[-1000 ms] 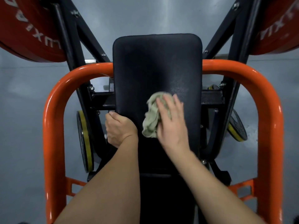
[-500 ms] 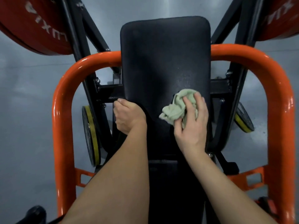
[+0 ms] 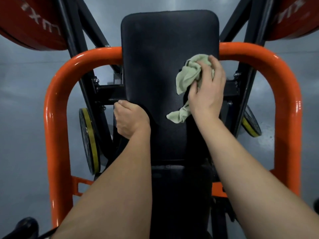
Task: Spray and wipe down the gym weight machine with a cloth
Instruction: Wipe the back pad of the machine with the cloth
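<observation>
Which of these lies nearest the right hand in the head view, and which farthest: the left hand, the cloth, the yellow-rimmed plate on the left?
1. cloth, bunched under the right hand on the back pad.
2. left hand, across the pad at its left edge.
3. yellow-rimmed plate, farther left, past the left hand.

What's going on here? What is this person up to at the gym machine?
A person is wiping down a weight machine. Their right hand holds a crumpled pale green cloth against the right side of the black pad. Their left hand grips the pad's left edge, lower down. An orange frame loops around the pad, with red weight plates at the top corners. No spray bottle is in view.
</observation>
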A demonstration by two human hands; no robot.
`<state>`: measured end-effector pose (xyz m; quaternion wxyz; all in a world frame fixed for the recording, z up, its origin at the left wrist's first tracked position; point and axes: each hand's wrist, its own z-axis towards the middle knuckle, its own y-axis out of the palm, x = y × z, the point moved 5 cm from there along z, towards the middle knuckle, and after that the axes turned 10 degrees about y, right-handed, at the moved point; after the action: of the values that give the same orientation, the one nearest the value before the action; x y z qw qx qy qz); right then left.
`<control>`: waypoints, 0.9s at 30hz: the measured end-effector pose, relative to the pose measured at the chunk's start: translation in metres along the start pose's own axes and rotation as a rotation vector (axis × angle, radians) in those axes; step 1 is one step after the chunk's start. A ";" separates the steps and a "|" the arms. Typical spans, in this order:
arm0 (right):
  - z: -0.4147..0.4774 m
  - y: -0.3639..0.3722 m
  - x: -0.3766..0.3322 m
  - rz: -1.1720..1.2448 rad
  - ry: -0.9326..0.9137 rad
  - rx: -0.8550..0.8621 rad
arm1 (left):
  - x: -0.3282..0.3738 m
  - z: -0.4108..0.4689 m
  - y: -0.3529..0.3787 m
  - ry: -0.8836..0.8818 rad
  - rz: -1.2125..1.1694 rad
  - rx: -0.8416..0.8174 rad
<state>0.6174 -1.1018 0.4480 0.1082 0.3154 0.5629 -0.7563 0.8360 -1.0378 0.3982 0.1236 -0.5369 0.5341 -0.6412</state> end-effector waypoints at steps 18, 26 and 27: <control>-0.097 -0.003 0.033 -0.108 -0.153 -0.079 | -0.002 0.001 0.003 -0.015 0.032 0.034; 0.000 0.012 -0.007 -0.107 -0.011 0.032 | -0.005 0.002 0.004 -0.021 0.005 -0.005; 0.007 0.018 -0.017 -0.100 -0.037 0.028 | -0.003 0.002 0.003 -0.023 0.007 -0.020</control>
<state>0.6374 -1.1178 0.4448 0.0761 0.2745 0.5652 -0.7742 0.8373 -1.0378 0.3936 0.1267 -0.5436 0.5409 -0.6292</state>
